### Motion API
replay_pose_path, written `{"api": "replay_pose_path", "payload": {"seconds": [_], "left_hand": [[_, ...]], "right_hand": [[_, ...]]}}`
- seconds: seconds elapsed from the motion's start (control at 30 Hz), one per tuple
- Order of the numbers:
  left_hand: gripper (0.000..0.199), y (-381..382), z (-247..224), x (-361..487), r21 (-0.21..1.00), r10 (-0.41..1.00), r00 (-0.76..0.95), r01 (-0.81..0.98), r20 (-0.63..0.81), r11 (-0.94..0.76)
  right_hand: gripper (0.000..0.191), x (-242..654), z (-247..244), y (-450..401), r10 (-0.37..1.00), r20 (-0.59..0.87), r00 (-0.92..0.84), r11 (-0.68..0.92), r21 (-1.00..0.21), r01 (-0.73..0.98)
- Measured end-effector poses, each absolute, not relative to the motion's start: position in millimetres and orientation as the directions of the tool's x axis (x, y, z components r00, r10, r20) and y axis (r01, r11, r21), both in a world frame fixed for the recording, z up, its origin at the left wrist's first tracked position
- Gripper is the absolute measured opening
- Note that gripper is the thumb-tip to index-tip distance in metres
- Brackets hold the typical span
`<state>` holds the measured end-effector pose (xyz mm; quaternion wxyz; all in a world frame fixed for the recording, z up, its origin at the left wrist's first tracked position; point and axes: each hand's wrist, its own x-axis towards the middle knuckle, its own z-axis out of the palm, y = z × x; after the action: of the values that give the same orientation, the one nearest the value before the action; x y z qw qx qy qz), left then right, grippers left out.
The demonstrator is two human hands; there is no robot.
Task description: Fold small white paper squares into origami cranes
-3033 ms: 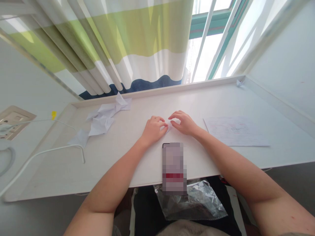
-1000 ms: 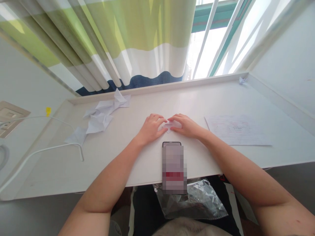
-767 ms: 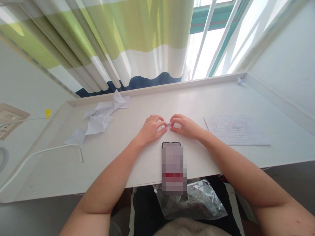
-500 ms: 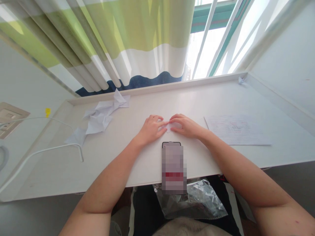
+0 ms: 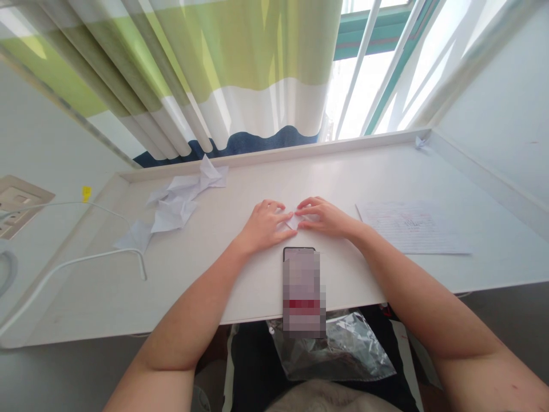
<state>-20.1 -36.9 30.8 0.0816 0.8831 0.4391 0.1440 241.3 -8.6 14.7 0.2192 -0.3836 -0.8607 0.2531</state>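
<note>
A small folded white paper [image 5: 294, 221] lies on the white desk between my two hands. My left hand [image 5: 266, 225] rests at its left side, thumb and index finger on the paper and the other fingers curled. From the right, my right hand [image 5: 322, 218] touches the paper with its thumb and fingertips. The fingers of both hands partly cover the paper, so its exact shape is hard to make out. Just below it on the desk is a phone [image 5: 303, 292] with a blurred screen.
Several folded white papers [image 5: 174, 213] lie at the left, beside a white bent tube [image 5: 107, 257]. A lined sheet [image 5: 416, 229] is at the right, and a small folded paper [image 5: 421, 143] sits in the far right corner. A clear plastic bag [image 5: 343, 349] is below the desk edge.
My fingertips have drawn slightly apart at the top of the paper, and more of it shows between them. My left thumb has shifted a little to the right.
</note>
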Motion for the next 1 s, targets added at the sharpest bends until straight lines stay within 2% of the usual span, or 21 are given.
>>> {"api": "replay_pose_path", "payload": {"seconds": [0.23, 0.83, 1.0], "left_hand": [[0.034, -34.0, 30.7, -19.5, 0.283, 0.794, 0.574, 0.742, 0.201, -0.608], [0.027, -28.1, 28.1, -26.7, 0.314, 0.782, 0.589, 0.717, 0.202, -0.622], [0.013, -26.5, 25.9, -26.1, 0.355, 0.729, 0.634, 0.640, 0.257, -0.682]], "right_hand": [[0.011, 238.5, 20.7, -15.1, 0.752, 0.217, -0.623, 0.602, -0.612, 0.513], [0.012, 246.9, 30.7, -10.8, 0.742, 0.162, -0.651, 0.547, -0.708, 0.447], [0.014, 246.7, 29.0, -10.1, 0.751, 0.151, -0.643, 0.539, -0.704, 0.463]]}}
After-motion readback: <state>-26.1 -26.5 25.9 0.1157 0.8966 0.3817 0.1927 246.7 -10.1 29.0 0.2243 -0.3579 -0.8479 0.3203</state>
